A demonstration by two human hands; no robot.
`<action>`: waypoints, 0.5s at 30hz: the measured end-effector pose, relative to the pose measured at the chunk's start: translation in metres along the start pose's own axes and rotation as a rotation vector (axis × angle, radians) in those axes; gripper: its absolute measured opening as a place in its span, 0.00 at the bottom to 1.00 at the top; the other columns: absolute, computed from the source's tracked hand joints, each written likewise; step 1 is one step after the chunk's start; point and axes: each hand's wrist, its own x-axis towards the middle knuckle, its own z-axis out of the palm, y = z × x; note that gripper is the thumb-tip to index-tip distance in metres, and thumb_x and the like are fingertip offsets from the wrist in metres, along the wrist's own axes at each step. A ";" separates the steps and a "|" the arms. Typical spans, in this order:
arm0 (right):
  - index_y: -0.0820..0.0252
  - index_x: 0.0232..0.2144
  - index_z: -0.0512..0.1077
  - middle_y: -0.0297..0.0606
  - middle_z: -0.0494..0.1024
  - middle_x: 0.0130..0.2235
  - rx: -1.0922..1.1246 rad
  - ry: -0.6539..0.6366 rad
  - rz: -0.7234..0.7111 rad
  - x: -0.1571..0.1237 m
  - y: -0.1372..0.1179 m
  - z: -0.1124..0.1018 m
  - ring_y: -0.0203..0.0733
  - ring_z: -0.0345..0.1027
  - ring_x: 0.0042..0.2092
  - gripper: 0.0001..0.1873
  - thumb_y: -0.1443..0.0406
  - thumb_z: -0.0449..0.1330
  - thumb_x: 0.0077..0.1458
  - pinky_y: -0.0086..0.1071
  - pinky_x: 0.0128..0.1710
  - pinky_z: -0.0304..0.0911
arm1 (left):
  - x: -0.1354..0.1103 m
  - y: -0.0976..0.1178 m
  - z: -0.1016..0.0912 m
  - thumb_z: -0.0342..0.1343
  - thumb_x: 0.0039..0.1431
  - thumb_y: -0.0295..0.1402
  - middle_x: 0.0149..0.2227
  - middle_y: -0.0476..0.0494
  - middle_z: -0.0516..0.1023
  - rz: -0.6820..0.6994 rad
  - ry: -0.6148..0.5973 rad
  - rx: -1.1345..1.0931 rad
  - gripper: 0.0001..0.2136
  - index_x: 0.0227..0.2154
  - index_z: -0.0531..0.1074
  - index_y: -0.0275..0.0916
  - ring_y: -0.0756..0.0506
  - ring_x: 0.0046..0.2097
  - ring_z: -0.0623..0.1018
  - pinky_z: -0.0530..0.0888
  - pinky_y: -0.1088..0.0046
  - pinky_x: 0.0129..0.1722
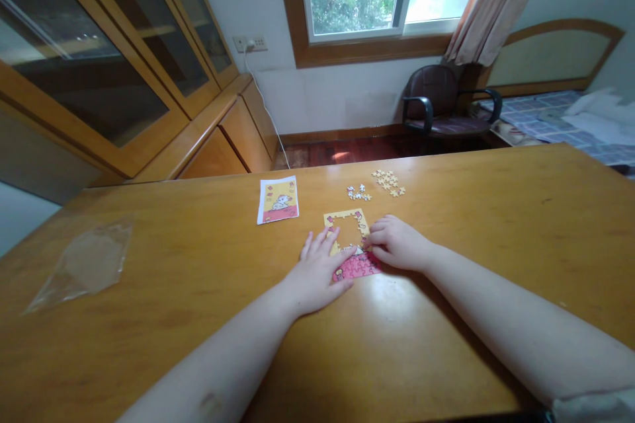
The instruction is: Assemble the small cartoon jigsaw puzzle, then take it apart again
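Observation:
A small jigsaw puzzle (347,221) with a yellow border and a pink lower part lies on the wooden table (198,258); its middle is unfilled. My left hand (320,271) lies flat with fingers stretched out, resting on the puzzle's left edge and lower part. My right hand (397,242) sits at the puzzle's right edge with its fingers curled together at the border; anything between the fingertips is too small to see. Two heaps of loose puzzle pieces (389,182) lie just beyond the puzzle.
A picture card (278,199) showing the puzzle's image lies left of the puzzle. A clear plastic bag (84,264) rests near the table's left side. Beyond the table stand a dark armchair (439,102), glass-fronted wooden cabinets (124,53), a window and a bed.

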 end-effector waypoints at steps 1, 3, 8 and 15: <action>0.58 0.30 0.78 0.37 0.76 0.29 0.009 -0.002 -0.002 0.000 0.001 0.001 0.39 0.67 0.33 0.10 0.70 0.55 0.52 0.33 0.38 0.56 | 0.000 0.000 0.000 0.52 0.58 0.48 0.69 0.45 0.41 -0.001 -0.001 0.002 0.28 0.61 0.57 0.56 0.34 0.68 0.42 0.40 0.45 0.63; 0.58 0.30 0.77 0.37 0.76 0.29 0.030 0.015 -0.004 0.001 0.004 0.003 0.39 0.67 0.33 0.11 0.71 0.55 0.52 0.33 0.39 0.56 | 0.000 0.000 0.000 0.53 0.57 0.47 0.69 0.45 0.41 -0.006 -0.005 0.001 0.28 0.61 0.57 0.56 0.34 0.68 0.42 0.40 0.45 0.63; 0.60 0.35 0.76 0.39 0.76 0.32 -0.003 0.256 0.174 0.005 0.021 0.010 0.41 0.67 0.37 0.12 0.70 0.53 0.53 0.33 0.41 0.59 | 0.001 0.001 -0.003 0.53 0.58 0.47 0.69 0.45 0.40 -0.005 -0.002 -0.012 0.28 0.61 0.56 0.55 0.34 0.68 0.42 0.41 0.46 0.64; 0.60 0.42 0.73 0.44 0.74 0.47 -0.295 0.335 0.435 0.024 0.034 0.021 0.49 0.63 0.49 0.14 0.67 0.53 0.55 0.41 0.51 0.53 | 0.000 0.002 -0.004 0.52 0.58 0.47 0.69 0.41 0.38 -0.038 -0.011 -0.028 0.30 0.63 0.54 0.50 0.35 0.68 0.40 0.42 0.47 0.64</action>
